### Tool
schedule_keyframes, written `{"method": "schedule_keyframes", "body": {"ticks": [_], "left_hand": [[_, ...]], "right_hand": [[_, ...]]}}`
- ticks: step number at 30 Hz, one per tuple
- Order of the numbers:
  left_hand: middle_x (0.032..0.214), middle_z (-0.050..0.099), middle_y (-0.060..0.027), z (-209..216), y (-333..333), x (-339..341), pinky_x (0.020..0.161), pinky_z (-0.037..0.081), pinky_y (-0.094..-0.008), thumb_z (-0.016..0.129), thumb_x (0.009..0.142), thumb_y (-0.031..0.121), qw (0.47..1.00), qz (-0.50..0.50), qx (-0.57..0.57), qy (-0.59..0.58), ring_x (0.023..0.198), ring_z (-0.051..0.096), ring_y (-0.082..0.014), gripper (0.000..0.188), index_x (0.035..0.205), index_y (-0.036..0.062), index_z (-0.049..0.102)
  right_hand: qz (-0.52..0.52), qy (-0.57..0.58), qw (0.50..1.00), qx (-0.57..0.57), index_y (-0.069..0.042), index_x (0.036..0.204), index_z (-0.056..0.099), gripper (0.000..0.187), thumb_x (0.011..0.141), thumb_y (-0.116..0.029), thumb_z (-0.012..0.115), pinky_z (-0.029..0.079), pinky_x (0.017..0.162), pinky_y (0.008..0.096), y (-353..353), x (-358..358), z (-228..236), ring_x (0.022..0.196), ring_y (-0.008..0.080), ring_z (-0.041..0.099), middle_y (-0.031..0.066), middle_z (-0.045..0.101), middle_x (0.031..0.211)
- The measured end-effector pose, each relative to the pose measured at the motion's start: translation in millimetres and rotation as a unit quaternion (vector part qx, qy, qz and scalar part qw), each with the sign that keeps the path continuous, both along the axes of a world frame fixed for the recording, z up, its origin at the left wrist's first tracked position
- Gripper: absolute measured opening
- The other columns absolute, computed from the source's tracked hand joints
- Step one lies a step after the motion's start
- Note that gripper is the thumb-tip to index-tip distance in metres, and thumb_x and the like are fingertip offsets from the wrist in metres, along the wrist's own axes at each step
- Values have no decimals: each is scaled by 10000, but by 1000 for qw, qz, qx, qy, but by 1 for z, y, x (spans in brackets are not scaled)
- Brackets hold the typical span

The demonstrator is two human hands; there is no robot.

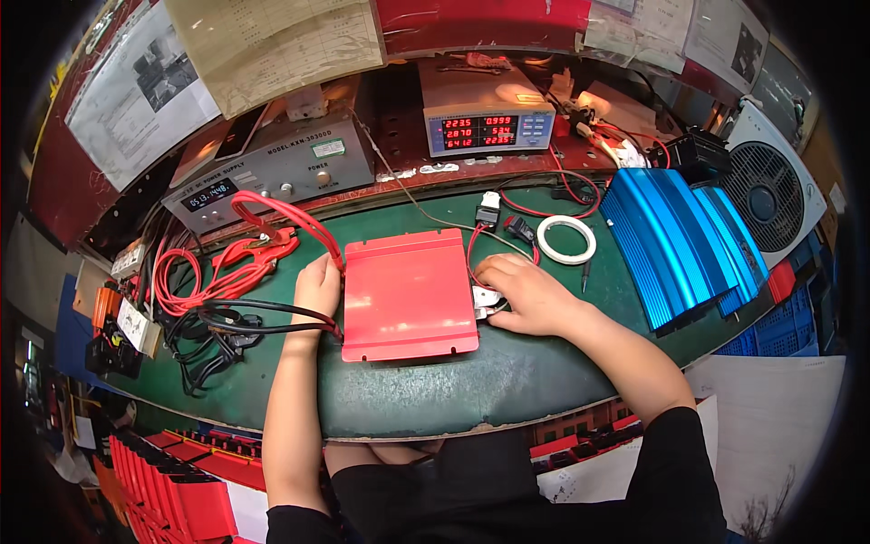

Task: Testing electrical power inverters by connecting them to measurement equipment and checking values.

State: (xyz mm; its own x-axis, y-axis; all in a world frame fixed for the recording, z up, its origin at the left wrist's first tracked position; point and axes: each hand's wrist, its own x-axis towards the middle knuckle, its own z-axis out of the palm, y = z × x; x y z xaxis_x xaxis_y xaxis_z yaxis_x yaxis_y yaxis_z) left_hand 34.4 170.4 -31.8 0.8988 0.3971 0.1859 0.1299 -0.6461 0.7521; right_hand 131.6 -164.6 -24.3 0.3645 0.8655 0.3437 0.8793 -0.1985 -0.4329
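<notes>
At centre of the green bench top [471, 390], a flat red metal case [408, 295] lies square to the person, its flanged edges toward the near and far sides.

Left hand [317, 288]: pressed against the case's left edge, fingers curled close together where a red cable [290, 216] and a black cable [263, 317] meet that side. Cannot tell whether the fingers grip a cable or only steady the case.

Right hand [530, 295]: lies at the case's right edge, fingers bent and narrow over a small white connector [486, 297]; the fingertips touch it, a full grip is not visible. Thin red wires loop up from that spot toward a black plug [488, 214].

Left of the case: red clamp [258, 252] among coiled red and black leads, all lying loose on the bench, close to the left hand.

Right of the case: white tape ring [566, 239] just beyond the right hand; further right, 2 blue ribbed housings [675, 245] stacked aslant, well apart from the case.

Back shelf: grey power supply [272, 172] with a lit display, and a meter box [489, 118] showing red digits. White fan [770, 186] at far right.

Containers: a blue crate [770, 326] below the bench edge at right, contents not legible; rows of red cases [172, 490] stand on edge at lower left.
</notes>
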Motion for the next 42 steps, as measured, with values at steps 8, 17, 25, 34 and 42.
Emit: {"method": "schedule_keyframes", "body": {"ticks": [8, 17, 25, 34, 42], "left_hand": [[765, 629, -194, -5, 5, 1, 738, 480, -373, 456, 1038, 357, 1000, 6, -8, 27, 725, 572, -207, 462, 952, -67, 618], [757, 634, -152, -2, 3, 0, 730, 480, -357, 451, 1042, 350, 999, 9, -12, 30, 738, 564, -163, 463, 941, -72, 614], [745, 630, -132, 0, 0, 0, 721, 478, -351, 453, 1043, 339, 999, 8, -32, 29, 727, 543, -151, 455, 934, -70, 617], [757, 657, -97, -12, 15, -1, 659, 494, -322, 442, 1010, 222, 995, -28, -94, 16, 682, 623, -174, 333, 941, -47, 627], [973, 591, -179, -23, 23, -1, 914, 390, -422, 430, 1006, 186, 995, -90, 42, -9, 973, 479, -367, 274, 1009, -33, 593]], "right_hand": [[-4, 1, 1000, -10, 13, 1112, 558, 470, 704, -153, 721, 424, 1009, 446, 0, -3, -1, 1144, 355, 540, 156, 574, 1167], [-10, 0, 1000, -11, 15, 1141, 551, 502, 701, -147, 731, 418, 1027, 445, 0, -4, 1, 1161, 358, 535, 159, 566, 1180], [-3, 4, 1000, -16, 14, 1136, 554, 494, 706, -154, 729, 420, 1029, 444, -1, -1, -1, 1167, 351, 537, 154, 569, 1184], [6, 5, 1000, -12, 15, 1131, 562, 490, 703, -158, 728, 429, 1022, 443, -1, 1, -2, 1162, 353, 543, 158, 578, 1176], [11, -8, 1000, 10, -9, 1096, 562, 434, 739, -186, 735, 449, 977, 449, -1, 4, -5, 1136, 354, 547, 145, 579, 1149]]}}
